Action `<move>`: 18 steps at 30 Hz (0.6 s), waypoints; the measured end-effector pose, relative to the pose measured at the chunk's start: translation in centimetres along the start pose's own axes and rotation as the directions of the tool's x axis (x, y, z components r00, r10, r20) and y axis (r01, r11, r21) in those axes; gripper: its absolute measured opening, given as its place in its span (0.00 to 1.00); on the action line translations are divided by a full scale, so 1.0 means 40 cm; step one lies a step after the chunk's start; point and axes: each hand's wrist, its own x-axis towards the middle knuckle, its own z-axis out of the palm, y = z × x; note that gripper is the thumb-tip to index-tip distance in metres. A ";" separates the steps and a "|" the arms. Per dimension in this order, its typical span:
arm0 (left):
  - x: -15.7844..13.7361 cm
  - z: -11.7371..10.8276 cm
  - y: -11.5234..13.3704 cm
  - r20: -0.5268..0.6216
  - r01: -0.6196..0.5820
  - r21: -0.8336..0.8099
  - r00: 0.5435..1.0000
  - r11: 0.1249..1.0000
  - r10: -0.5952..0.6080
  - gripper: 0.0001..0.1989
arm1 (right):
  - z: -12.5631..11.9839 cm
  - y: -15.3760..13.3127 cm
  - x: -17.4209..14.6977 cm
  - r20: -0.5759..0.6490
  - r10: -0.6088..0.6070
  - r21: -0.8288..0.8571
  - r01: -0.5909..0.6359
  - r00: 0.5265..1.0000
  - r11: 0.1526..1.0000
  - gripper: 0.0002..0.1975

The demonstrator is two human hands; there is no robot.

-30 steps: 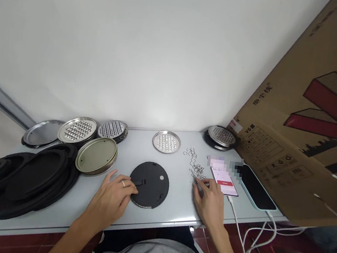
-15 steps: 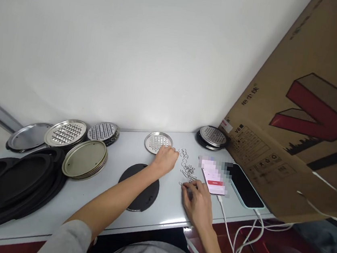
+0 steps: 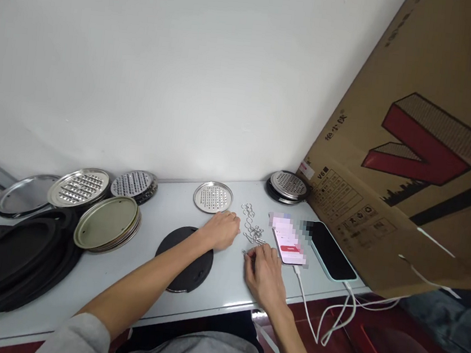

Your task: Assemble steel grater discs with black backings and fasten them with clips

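Right grip (image 3: 266,269) pinches a small metal piece (image 3: 245,252), shape unclear; left grip (image 3: 220,231) half curled, contents can't tell. Smooth black disc (image 3: 195,274) flat on glossy surface (image 3: 225,286), 8 o'clock of left grip; looks unassembled, nothing visible fitted. Dimpled round steel grater plate (image 3: 213,197) loose at disc's 1 o'clock; thin wire rings (image 3: 257,233) unused at 2; gold-toned plate stack (image 3: 106,224) at 10.

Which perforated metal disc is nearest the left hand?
The lone silver disc, lying on the table just beyond the left hand; the other perforated discs sit stacked, farther left or right.
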 end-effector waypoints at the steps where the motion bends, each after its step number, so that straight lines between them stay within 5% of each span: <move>1: -0.029 -0.008 0.005 -0.024 -0.016 -0.038 1.000 0.999 0.016 0.08 | -0.001 -0.001 0.000 -0.009 0.000 0.015 0.000 1.000 1.000 0.07; 8: -0.233 -0.053 0.034 -0.217 -0.019 -0.352 0.974 0.936 -0.062 0.08 | -0.011 -0.012 -0.013 -0.148 0.021 0.186 0.007 0.989 0.982 0.07; 12: -0.314 -0.044 0.045 -0.302 -0.046 -0.703 0.923 0.710 -0.239 0.07 | -0.022 -0.076 -0.046 -0.224 0.096 0.352 -0.011 0.970 0.936 0.09; 15: -0.360 -0.032 0.050 -0.290 -0.071 -0.816 0.909 0.573 -0.300 0.07 | -0.048 -0.164 -0.075 -0.116 0.268 0.680 -0.120 0.956 0.723 0.09; 18: -0.394 -0.027 0.053 -0.305 -0.085 -0.825 0.899 0.558 -0.314 0.06 | -0.079 -0.243 -0.096 -0.007 0.348 0.853 -0.176 0.937 0.492 0.10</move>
